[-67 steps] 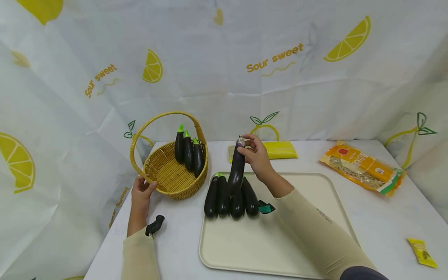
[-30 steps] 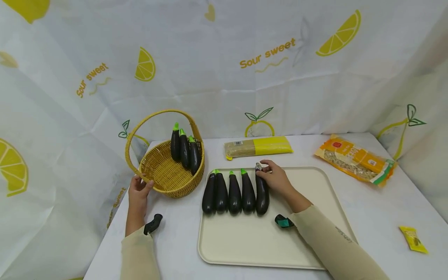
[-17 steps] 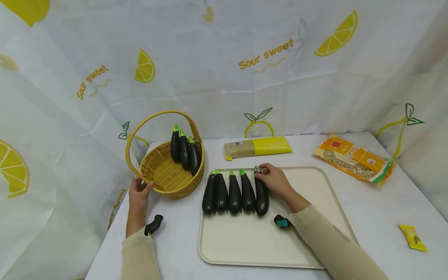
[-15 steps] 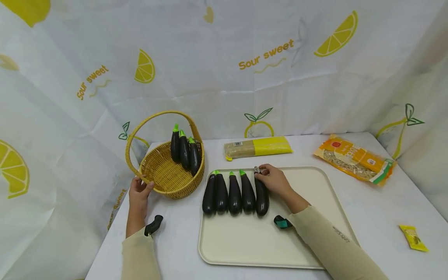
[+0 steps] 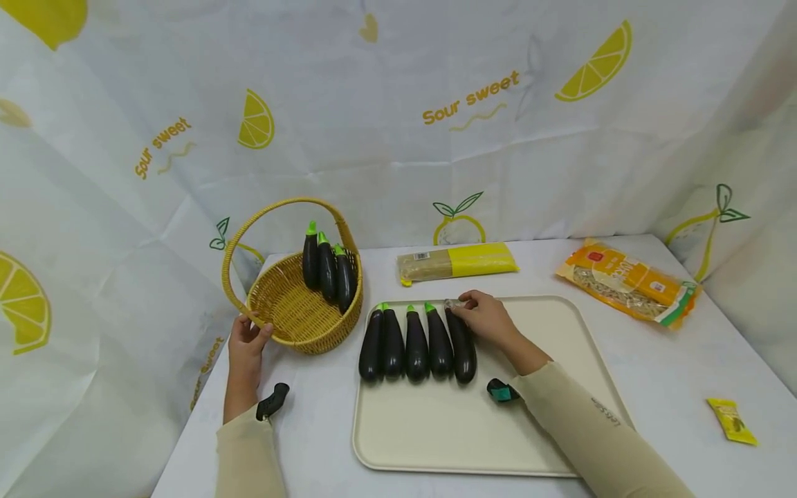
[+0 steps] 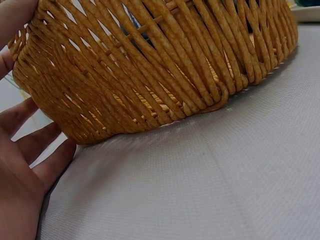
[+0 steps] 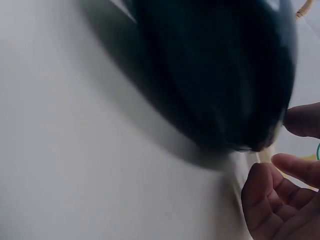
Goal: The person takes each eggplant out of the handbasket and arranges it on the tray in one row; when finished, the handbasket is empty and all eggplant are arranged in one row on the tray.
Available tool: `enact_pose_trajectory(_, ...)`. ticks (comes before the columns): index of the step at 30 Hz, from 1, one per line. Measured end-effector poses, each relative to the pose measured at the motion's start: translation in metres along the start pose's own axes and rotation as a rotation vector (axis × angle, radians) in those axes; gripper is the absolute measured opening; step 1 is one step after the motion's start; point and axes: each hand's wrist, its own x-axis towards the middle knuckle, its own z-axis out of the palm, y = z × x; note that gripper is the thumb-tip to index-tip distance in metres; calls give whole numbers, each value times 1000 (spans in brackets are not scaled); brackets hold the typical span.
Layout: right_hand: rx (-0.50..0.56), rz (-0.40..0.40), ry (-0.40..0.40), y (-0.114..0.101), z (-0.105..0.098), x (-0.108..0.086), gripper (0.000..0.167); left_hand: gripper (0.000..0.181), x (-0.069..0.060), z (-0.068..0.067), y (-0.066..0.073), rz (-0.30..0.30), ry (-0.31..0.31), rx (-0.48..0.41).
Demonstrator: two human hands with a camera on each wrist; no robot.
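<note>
On the left, my left hand holds the rim of a wicker basket, thumb at the rim and fingers against the outer wall. Three eggplants with green stems lean inside it. Several eggplants lie side by side on the beige tray. My right hand is at the top of the rightmost eggplant, which has a pale stem. In the right wrist view, one digit touches or nearly touches this eggplant's end; the thumb and fingers do not close round it.
Behind the tray lies a yellow packet of thin strands. An orange bag sits at the back right, and a small yellow sachet near the right edge. Patterned white cloth hangs behind the table.
The right hand has brought the pale-stemmed eggplant down to the right end of the row. Just now its top has shifted slightly left, away from the fingers. The left hand stays on the basket.
</note>
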Motion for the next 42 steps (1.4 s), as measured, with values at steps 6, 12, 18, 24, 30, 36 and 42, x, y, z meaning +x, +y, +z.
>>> enact_pose_trajectory(6, 8, -89, 10, -31, -4, 14, 44, 48, 5, -5, 3, 20, 6, 15)
enact_pose_trajectory(12, 78, -198, -56, -78, 11, 34, 43, 48, 5, -7, 3, 35, 21, 3)
enact_pose_trajectory(18, 83, -282, -124, -123, 38, 58, 39, 43, 1, -9, 1, 37, 4, -7)
enact_pose_trajectory(24, 32, -335, -188, -162, 62, 81, 44, 43, -1, -8, 2, 27, 1, 16)
enact_pose_trajectory(30, -9, -365, -178, -183, 82, 104, 46, 45, 2, -6, 1, 46, -10, 15)
enact_pose_trajectory(36, -127, -381, -142, -190, 104, 115, 46, 45, 1, -3, -2, 34, -19, 21)
enact_pose_trajectory(42, -242, -348, -129, -199, 117, 113, 52, 45, 0, 0, 0, 30, -27, 18)
